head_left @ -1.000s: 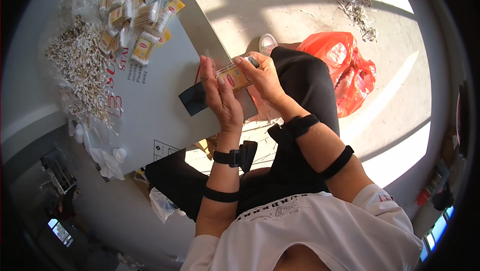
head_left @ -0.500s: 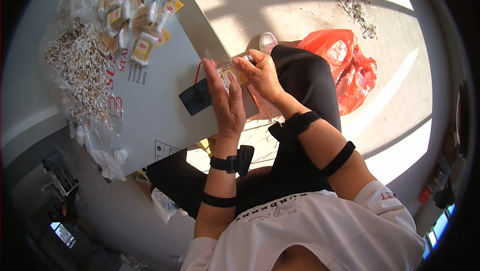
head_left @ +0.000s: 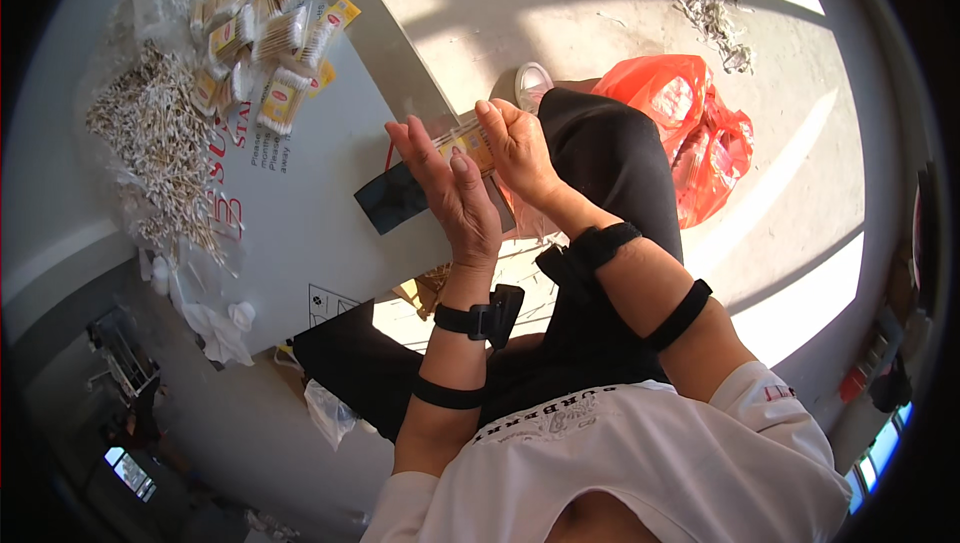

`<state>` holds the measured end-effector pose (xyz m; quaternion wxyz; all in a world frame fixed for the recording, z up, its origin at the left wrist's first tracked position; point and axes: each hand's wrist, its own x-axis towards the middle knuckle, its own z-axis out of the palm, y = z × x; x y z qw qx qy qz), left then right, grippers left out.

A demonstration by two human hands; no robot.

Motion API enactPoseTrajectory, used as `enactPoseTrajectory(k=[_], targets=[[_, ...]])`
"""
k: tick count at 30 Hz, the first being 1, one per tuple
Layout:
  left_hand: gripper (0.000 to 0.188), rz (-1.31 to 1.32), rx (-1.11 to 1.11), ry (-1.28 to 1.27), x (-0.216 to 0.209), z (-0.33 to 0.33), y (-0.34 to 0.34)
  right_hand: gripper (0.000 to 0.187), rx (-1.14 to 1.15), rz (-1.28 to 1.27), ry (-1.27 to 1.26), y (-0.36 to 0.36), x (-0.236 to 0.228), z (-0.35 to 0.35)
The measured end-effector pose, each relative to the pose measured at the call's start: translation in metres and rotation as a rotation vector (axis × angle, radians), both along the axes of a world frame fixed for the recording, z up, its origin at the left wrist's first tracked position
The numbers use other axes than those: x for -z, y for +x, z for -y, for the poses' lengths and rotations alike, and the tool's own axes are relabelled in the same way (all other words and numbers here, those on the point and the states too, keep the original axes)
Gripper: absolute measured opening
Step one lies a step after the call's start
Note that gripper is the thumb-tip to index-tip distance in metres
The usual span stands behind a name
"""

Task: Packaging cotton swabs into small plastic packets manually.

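Between my two hands is a small clear pack of cotton swabs (head_left: 470, 146) with a yellow label. My right hand (head_left: 523, 156) is closed at the pack's right end, its fingers bent against it. On the other side my left hand (head_left: 455, 193) has its fingers stretched out, palm toward the pack, partly covering it. Under the left hand a dark flat piece (head_left: 388, 201) lies at the table's edge; its right part is hidden. Filled swab packs (head_left: 285, 98) are piled on the far left of the grey table (head_left: 310, 213).
Loose cotton swabs (head_left: 155, 133) form a heap along the table's left side, with crumpled white plastic (head_left: 220, 333) below. A red plastic bag (head_left: 715, 163) stands on the floor beyond my right knee. White scraps (head_left: 710, 13) lie farther off.
My left hand has shifted slightly right and its fingers have tilted left. My right fingers have drawn closer together on the pack of cotton swabs.
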<state>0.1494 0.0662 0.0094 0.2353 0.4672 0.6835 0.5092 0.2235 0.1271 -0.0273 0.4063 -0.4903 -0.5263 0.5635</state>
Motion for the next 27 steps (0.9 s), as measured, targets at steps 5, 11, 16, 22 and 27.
enactPoseTrajectory(k=[5,11,16,22,27], targets=[[0.071,-0.148,0.074,0.028,-0.003,0.004,-0.015,0.045,-0.041,0.031,-0.096,0.007,-0.002,-0.003],[0.075,-0.727,0.316,-0.232,-0.005,0.003,-0.025,0.063,0.160,-0.381,-0.473,0.016,0.001,-0.003],[0.081,-0.703,0.320,-0.214,-0.003,0.006,-0.024,0.034,0.280,-1.064,-0.733,0.012,-0.018,0.020],[0.096,-0.684,0.309,-0.189,-0.007,0.005,-0.020,0.023,0.208,-0.834,-0.625,0.009,-0.020,0.031],[0.103,-0.722,0.322,-0.228,-0.011,0.005,-0.020,0.027,0.119,-0.717,-0.612,0.011,-0.024,0.024]])
